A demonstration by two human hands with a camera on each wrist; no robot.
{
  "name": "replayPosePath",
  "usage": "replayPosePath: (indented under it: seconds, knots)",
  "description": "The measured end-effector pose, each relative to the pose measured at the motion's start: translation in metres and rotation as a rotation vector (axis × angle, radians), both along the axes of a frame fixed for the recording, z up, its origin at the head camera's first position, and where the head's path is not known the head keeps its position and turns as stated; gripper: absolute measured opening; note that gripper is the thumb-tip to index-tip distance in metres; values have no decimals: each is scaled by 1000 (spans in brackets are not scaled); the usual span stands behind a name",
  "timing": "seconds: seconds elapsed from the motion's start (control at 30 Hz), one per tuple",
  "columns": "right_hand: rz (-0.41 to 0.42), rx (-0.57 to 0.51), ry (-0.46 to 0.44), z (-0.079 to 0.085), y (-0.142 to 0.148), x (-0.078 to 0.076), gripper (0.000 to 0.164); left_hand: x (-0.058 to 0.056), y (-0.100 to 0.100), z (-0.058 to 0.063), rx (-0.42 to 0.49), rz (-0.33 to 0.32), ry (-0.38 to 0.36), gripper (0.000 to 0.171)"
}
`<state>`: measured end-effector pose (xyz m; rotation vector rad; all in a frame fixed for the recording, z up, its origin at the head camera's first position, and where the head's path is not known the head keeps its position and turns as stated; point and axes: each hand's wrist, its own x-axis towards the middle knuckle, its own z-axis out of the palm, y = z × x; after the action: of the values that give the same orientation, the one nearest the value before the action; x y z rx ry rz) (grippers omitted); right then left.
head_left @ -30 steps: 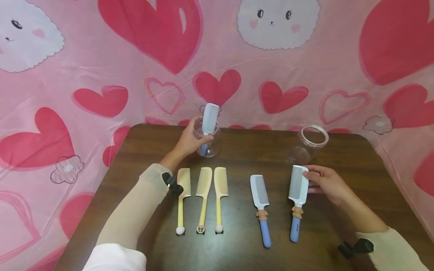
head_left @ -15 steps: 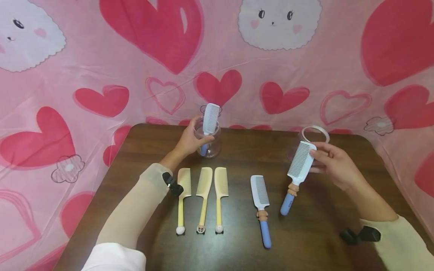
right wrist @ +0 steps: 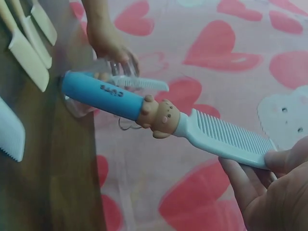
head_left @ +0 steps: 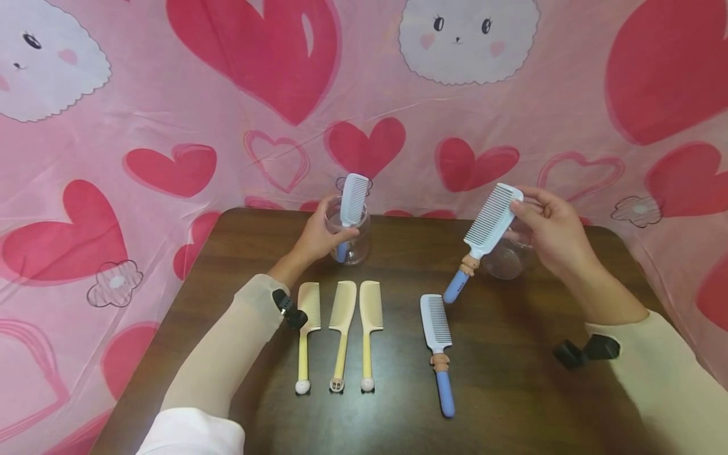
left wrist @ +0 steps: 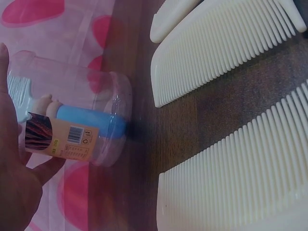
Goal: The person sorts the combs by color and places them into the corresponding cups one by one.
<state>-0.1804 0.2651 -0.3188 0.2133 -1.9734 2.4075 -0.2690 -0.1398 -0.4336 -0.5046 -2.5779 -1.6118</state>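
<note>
My left hand (head_left: 320, 234) holds the clear jar (head_left: 359, 249) near the back edge of the table, thumb at the near side of its rim. In that jar leans a blue-handled comb (head_left: 354, 201), its white toothed end sticking out above the rim. In the left wrist view a printed label (left wrist: 67, 137) shows on the jar wall. Raised above the table, my right hand (head_left: 560, 230) pinches another blue-handled comb (head_left: 492, 220) by its white head. This comb tilts, handle down and to the left; a brown bear figure (right wrist: 161, 115) sits at its neck.
A second clear jar (head_left: 505, 262) stands behind the right hand, partly hidden. One more blue-handled comb (head_left: 436, 322) lies on the table (head_left: 392, 430). Three yellow combs (head_left: 371, 306) lie side by side left of it. A pink heart-patterned cloth (head_left: 227, 114) hangs behind.
My right hand has lifted its comb off the table, up and away from me, and the handle has swung left. My left hand keeps holding the jar in place.
</note>
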Motion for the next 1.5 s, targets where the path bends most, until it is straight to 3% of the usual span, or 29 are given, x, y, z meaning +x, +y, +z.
replayPosePath:
  seconds: [0.4, 0.8, 1.13, 1.5]
  knots:
    - [-111, -32, 49, 42, -47, -28, 26, -1, -1, 1, -18, 10, 8, 90]
    - [-174, -146, 121, 57, -102, -61, 23, -2, 1, 1, 10, 4, 19, 88]
    - [-228, -105, 114, 52, -145, -86, 24, -1, 2, 1, 1, -6, 15, 87]
    - [-247, -128, 137, 27, -185, -99, 27, -1, 1, 0, -17, 8, 22, 87]
